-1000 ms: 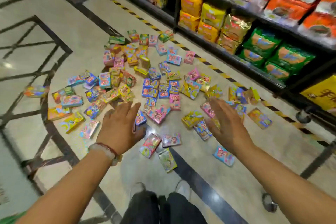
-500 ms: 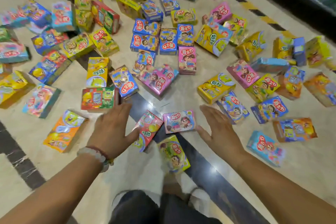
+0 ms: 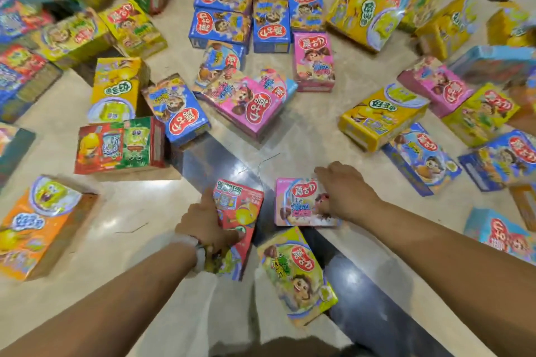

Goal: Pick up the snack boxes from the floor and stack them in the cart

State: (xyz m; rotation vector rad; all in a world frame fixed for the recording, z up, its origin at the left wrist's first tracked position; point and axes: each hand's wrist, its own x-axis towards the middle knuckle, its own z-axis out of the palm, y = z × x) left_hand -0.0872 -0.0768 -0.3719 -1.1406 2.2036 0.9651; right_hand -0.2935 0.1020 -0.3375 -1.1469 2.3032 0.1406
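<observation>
Several colourful snack boxes lie scattered over the pale floor. My left hand (image 3: 203, 224) grips the left edge of a red box (image 3: 240, 211) lying just in front of me. My right hand (image 3: 345, 191) curls its fingers over the right side of a small pink box (image 3: 295, 203) beside it. A green-yellow box (image 3: 295, 272) lies just below both, untouched. No cart is in view.
A red-and-green box (image 3: 119, 145), a blue box (image 3: 177, 113), a larger pink box (image 3: 246, 104) and a yellow box (image 3: 380, 116) lie just beyond my hands. An orange box (image 3: 37, 226) sits at the left. A dark floor stripe (image 3: 362, 284) runs diagonally underneath.
The view has dropped much closer to the floor. Both hands went from hovering open above the boxes to closing on the red box and the small pink box.
</observation>
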